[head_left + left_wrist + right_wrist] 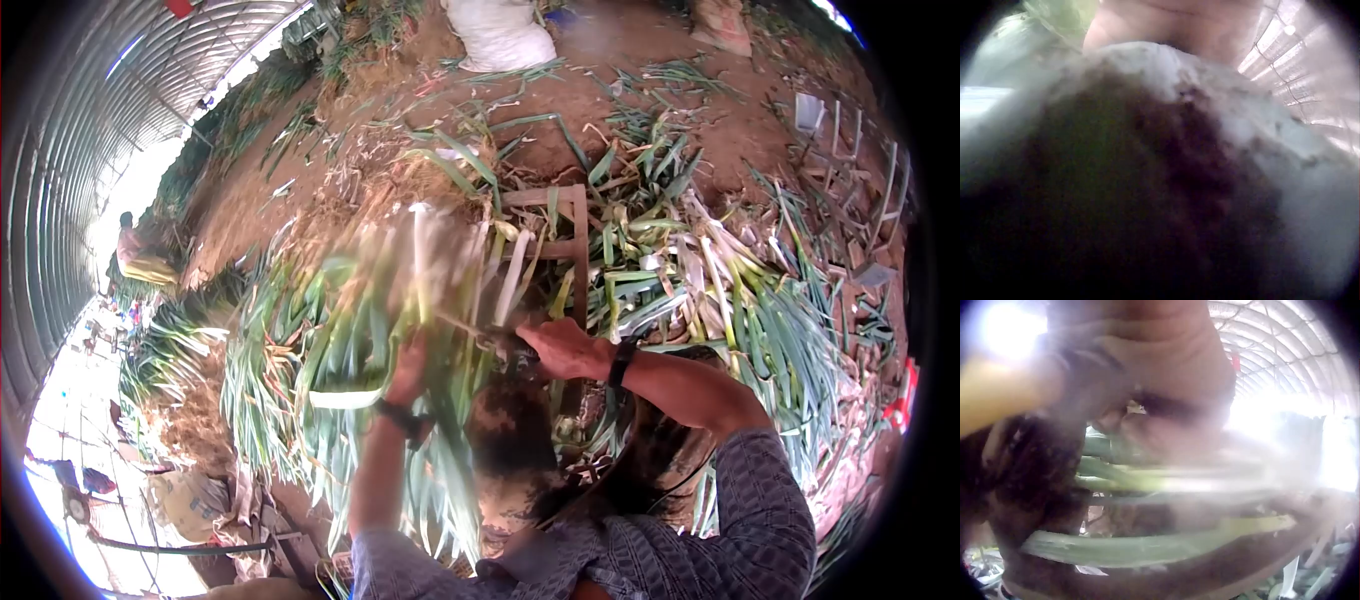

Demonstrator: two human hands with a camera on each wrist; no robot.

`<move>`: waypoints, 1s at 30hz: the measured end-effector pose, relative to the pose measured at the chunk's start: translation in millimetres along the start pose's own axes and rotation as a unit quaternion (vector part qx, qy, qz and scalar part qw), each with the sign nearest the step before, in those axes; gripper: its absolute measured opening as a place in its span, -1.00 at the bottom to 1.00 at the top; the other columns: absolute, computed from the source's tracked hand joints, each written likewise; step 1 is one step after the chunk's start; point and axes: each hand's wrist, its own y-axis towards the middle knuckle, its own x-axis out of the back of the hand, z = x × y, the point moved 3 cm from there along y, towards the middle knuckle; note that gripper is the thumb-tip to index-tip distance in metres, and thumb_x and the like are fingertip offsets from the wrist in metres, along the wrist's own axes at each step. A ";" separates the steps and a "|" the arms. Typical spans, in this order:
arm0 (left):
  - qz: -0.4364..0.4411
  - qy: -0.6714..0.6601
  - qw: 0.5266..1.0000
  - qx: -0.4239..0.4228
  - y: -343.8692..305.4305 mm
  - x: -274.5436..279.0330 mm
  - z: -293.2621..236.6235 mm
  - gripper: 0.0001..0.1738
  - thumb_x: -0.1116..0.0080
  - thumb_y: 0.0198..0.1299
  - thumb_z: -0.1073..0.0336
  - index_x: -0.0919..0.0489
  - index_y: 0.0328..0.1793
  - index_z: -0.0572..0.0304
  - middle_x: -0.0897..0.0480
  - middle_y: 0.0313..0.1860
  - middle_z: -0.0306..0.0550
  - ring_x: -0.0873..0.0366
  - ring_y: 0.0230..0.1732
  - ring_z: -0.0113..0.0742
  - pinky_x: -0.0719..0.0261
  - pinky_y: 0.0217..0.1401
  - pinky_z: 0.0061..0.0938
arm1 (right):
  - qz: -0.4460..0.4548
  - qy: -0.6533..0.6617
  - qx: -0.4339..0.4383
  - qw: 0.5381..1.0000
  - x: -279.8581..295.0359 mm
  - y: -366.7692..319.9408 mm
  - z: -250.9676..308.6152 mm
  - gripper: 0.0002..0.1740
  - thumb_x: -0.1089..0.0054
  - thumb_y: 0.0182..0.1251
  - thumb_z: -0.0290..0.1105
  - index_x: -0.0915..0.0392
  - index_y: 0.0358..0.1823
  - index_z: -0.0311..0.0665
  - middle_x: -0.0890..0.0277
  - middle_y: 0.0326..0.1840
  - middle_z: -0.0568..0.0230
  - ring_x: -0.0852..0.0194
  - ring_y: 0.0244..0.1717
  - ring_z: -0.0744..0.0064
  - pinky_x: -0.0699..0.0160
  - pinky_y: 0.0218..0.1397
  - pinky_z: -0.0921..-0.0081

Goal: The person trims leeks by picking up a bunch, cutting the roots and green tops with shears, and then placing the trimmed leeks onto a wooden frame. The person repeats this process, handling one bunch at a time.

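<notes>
In the head view my left hand (408, 368) grips a leek (422, 262), its white shank pointing away and blurred by motion. The leaves trail back toward my lap. My right hand (568, 348) is curled beside it, holding a thin, dark, blade-like tool (462, 324) that reaches toward the leek. The right wrist view shows the underside of that hand (1166, 369) above blurred green and white stalks, with one pale green leek stalk (1122, 550) lower down. A dark, blurred surface fills most of the left wrist view, below a strip of skin (1172, 25).
A heap of leeks (270, 370) lies at left, another pile (770, 320) at right. Ahead stands a wooden frame (580, 240) among loose leaves. A white sack (500, 35) sits on the bare soil farther off. Another person (135, 250) is at far left under the arched roof.
</notes>
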 end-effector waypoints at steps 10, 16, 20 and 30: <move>0.100 -0.147 0.984 0.027 -22.2 -2.7 7.8 -0.65 -0.02 0.44 0.00 -0.57 0.02 0.09 -0.60 -0.29 -0.27 -0.53 -0.31 -0.48 -0.54 -0.29 -0.50 | 0.003 0.076 -0.020 0.997 -26.3 22.8 -33.8 -0.58 -0.29 0.03 -0.36 -0.41 -0.07 -0.30 -0.54 -0.49 -0.09 -0.57 -0.41 -0.19 -0.53 -0.32 0.01; 0.092 -0.166 0.981 0.036 -38.0 -11.1 28.0 -0.57 -0.04 0.43 0.00 -0.56 0.14 0.19 -0.63 -0.20 -0.20 -0.56 -0.19 -0.41 -0.53 -0.10 -0.47 | -0.046 0.082 -0.070 0.993 -24.9 40.1 -46.2 -0.68 -0.25 0.11 -0.30 -0.48 -0.19 -0.35 -0.54 -0.50 -0.11 -0.58 -0.46 -0.14 -0.55 -0.37 0.06; 0.067 -0.133 0.989 0.002 -43.9 -11.9 42.5 -0.58 -0.03 0.44 0.01 -0.54 0.17 0.18 -0.62 -0.20 -0.23 -0.55 -0.21 -0.43 -0.53 -0.15 -0.49 | -0.013 0.098 -0.054 0.994 -27.5 45.4 -47.0 -0.69 -0.22 0.16 -0.28 -0.47 -0.19 -0.38 -0.53 -0.51 -0.11 -0.57 -0.50 -0.11 -0.55 -0.40 0.07; 0.048 -0.204 0.973 0.096 -74.2 -25.5 33.1 -0.61 0.03 0.46 -0.01 -0.54 0.11 0.13 -0.56 -0.28 -0.28 -0.49 -0.30 -0.43 -0.49 -0.21 -0.51 | 0.020 0.112 -0.096 0.989 1.5 46.2 -32.4 -0.76 -0.11 0.25 -0.43 -0.47 -0.09 -0.39 -0.48 -0.47 0.10 -0.47 -0.52 0.24 -0.47 -0.48 0.32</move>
